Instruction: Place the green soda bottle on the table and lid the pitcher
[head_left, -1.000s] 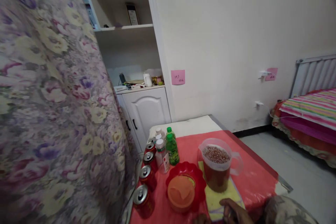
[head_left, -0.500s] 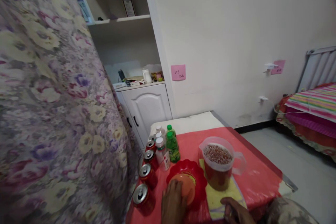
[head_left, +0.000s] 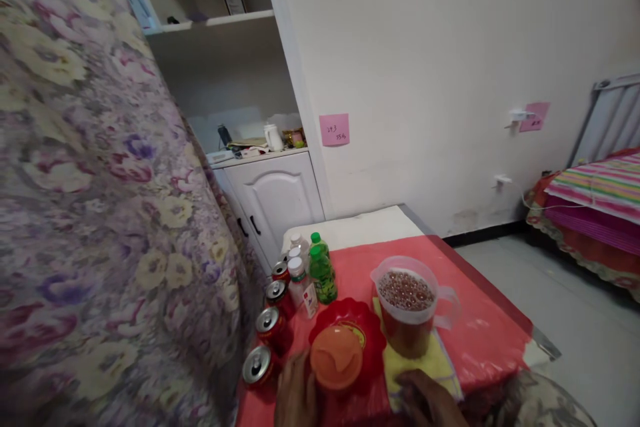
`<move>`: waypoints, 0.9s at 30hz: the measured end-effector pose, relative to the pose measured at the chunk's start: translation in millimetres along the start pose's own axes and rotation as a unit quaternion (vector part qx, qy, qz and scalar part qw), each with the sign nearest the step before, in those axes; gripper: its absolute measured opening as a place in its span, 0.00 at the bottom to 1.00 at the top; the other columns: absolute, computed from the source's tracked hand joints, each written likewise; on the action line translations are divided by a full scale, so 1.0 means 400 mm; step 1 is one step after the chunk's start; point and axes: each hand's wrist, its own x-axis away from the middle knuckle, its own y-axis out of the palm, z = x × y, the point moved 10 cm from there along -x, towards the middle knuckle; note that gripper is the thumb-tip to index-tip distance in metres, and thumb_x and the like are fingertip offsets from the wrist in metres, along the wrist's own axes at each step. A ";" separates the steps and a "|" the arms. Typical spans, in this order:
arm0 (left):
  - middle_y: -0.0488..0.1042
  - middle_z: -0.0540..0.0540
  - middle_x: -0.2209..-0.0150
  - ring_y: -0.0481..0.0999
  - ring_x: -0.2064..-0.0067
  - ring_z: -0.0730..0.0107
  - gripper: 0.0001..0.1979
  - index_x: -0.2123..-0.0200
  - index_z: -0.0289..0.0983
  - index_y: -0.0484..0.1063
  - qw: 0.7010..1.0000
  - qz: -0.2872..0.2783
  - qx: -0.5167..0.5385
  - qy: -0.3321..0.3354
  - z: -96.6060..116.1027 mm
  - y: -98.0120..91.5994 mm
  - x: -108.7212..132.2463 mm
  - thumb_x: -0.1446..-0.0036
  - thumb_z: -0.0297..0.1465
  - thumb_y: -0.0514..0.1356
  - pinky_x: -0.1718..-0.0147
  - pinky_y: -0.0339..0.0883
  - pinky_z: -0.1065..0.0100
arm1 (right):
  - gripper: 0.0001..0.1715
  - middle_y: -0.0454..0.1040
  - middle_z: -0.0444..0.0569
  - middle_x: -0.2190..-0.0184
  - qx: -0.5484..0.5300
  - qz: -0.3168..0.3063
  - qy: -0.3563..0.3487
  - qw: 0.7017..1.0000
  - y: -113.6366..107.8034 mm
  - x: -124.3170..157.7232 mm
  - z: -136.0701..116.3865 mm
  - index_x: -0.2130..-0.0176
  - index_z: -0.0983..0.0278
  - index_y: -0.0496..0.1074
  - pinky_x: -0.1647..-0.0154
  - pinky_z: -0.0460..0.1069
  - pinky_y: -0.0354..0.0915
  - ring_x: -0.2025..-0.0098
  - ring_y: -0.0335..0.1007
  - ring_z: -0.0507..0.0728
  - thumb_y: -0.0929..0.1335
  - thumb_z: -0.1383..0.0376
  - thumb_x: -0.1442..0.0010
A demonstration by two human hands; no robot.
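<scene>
My left hand (head_left: 296,392) lies at the left side of a round orange lid-like piece (head_left: 336,359), its fingers stretched forward. Whether the fingertips touch its rim I cannot tell. The orange piece sits in a red scalloped dish (head_left: 376,340). Over the near end of a yellow cloth (head_left: 443,363), my right hand (head_left: 430,401) is curled, and what its fingers may hold is hidden. A clear pitcher (head_left: 407,327) of foamy brown drink stands on the cloth, its handle to the right.
Several red drink cans (head_left: 257,367) line the table's left edge. Behind them stand clear bottles with white caps (head_left: 301,283) and green bottles (head_left: 323,277). A red cover (head_left: 480,320) lies over the table. The floral curtain (head_left: 100,213) hangs close at left.
My left hand has moved left off the top of the orange piece, uncovering it. My right hand stays curled over the cloth. The whole view has shifted slightly.
</scene>
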 end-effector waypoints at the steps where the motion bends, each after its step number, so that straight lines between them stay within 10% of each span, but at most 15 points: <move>1: 0.77 0.34 0.44 0.75 0.41 0.53 0.25 0.48 0.33 0.74 1.000 0.008 0.023 -0.011 -0.037 0.002 0.016 0.39 0.39 0.48 0.41 0.68 0.48 | 0.18 0.78 0.50 0.62 0.004 0.000 -0.014 1.000 0.009 -0.011 -0.038 0.54 0.61 0.74 0.56 0.49 0.69 0.61 0.75 0.58 0.65 0.64 0.44; 8: 0.80 0.36 0.48 0.78 0.45 0.54 0.23 0.51 0.35 0.76 0.975 -0.020 0.194 -0.110 -0.103 0.054 0.099 0.44 0.42 0.55 0.43 0.70 0.54 | 0.24 0.76 0.56 0.49 0.081 -0.023 -0.092 0.992 0.122 -0.129 -0.222 0.49 0.63 0.74 0.44 0.53 0.66 0.46 0.73 0.62 0.65 0.69 0.46; 21: 0.81 0.35 0.51 0.79 0.48 0.52 0.27 0.54 0.33 0.77 0.919 -0.028 0.347 -0.186 -0.103 0.105 0.125 0.50 0.47 0.60 0.45 0.71 0.55 | 0.21 0.75 0.49 0.60 0.105 -0.094 -0.080 0.987 0.205 -0.227 -0.182 0.60 0.64 0.74 0.58 0.49 0.66 0.59 0.73 0.57 0.66 0.74 0.57; 27: 0.83 0.40 0.60 0.81 0.57 0.54 0.28 0.60 0.37 0.76 0.859 -0.031 0.466 -0.209 -0.009 0.125 0.119 0.55 0.53 0.64 0.56 0.75 0.57 | 0.28 0.73 0.49 0.59 0.031 -0.085 -0.091 0.992 0.199 -0.200 -0.153 0.55 0.64 0.73 0.60 0.50 0.67 0.62 0.72 0.56 0.63 0.75 0.57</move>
